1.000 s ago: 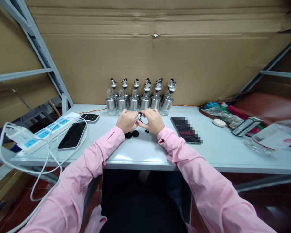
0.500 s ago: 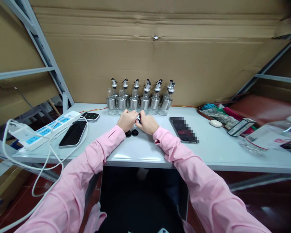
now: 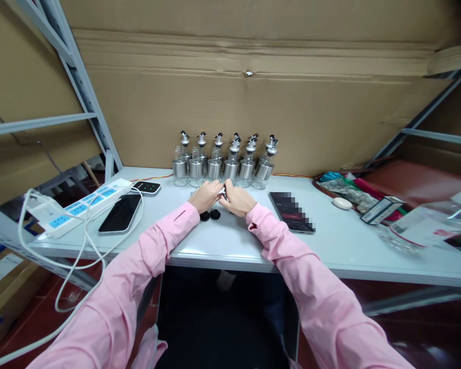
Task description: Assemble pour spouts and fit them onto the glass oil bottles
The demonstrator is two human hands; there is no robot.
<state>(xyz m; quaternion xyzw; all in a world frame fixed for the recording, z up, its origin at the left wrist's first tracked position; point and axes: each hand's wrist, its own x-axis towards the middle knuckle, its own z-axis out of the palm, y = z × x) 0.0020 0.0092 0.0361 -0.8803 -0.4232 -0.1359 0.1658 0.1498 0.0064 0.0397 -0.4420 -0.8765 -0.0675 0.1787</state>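
My left hand (image 3: 206, 197) and my right hand (image 3: 238, 200) meet over the table, fingers closed around a small black-and-silver pour spout (image 3: 223, 192). Most of the spout is hidden by the fingers. Just below my hands lie two round black caps (image 3: 215, 214), one partly behind my left wrist. Behind my hands stand two rows of glass oil bottles (image 3: 247, 168) with steel sleeves. Several carry silver spouts with black tips; three at the front left (image 3: 180, 168) have bare glass necks. Small shiny parts, too unclear to name, show beside my left hand.
On the left are a power strip (image 3: 82, 207) with a looping white cable, a phone (image 3: 120, 214) and a small black device (image 3: 147, 188). To the right lie another phone (image 3: 292, 211), a white oval object (image 3: 341, 203), a small box (image 3: 382, 210) and a plastic bottle (image 3: 434, 220).
The view has tilted up slightly, so the table things sit lower in the picture. My hands stay together on the spout, with the fingers slightly shifted.
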